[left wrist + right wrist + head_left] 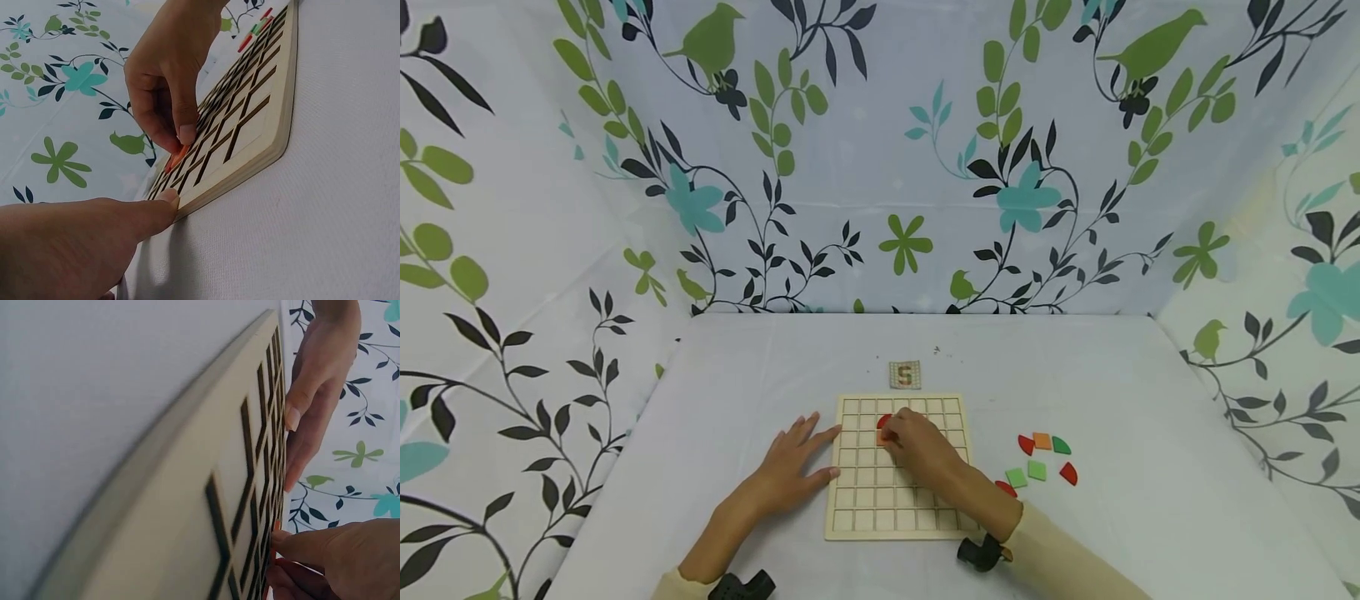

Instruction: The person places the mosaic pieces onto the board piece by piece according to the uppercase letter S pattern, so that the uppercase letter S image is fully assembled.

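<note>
A light wooden grid board (853,500) lies flat on the white table. Spread along its left edge is my left hand (790,468), the thumb and a fingertip touching the rim. Over the upper middle cells, my right hand (925,450) pinches an orange square tile (184,152) between thumb and fingers, low against the grid. Just above that spot, a red quarter-circle piece (883,419) sits on the board. The pinching fingers cover part of the orange tile, so I cannot tell if it lies fully inside a cell.
Right of the board lie loose pieces: an orange square (1042,441), a dark green quarter circle (1061,446), light green squares (1037,471) and several red quarter circles (1069,473). A small patterned card (905,375) lies beyond the board's far edge. Patterned cloth (850,167) hangs around the table.
</note>
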Motion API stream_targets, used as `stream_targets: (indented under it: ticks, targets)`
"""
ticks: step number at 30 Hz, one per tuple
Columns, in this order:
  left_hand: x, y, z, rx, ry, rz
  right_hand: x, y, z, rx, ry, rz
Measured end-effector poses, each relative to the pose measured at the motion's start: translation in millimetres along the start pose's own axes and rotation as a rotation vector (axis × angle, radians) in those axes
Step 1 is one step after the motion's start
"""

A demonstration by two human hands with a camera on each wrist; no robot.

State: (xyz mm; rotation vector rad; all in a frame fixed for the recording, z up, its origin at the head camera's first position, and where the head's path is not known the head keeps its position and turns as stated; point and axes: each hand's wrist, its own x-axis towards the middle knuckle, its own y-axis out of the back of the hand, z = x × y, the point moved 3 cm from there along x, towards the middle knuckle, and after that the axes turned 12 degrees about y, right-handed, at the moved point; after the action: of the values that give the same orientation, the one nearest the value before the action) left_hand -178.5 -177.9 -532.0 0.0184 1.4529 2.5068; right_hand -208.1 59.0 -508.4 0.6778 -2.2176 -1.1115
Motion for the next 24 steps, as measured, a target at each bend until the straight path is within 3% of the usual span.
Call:
stream_targets:
  ticks: [10,16,21,24]
  targets:
    - [0.4,0.9,-0.3,0.006,0.002,-0.005,-0.6,-1.9,1.4,-0.01,0.02,0.012]
    - [1.1,-0.4,1.8,-0.002,-0.004,-0.002,-13.1,6.6,5.7,0.012,0.036,0.045]
    - [1.3,-1.3,2.1,-0.008,-0.005,0.01,-35.7,29.6,23.6,0.07,-0.12,0.064]
    - [1.0,-1.1,1.0,-0.006,0.001,0.013,-53.8,47.1,39.7,0.023,-0.228,0.078]
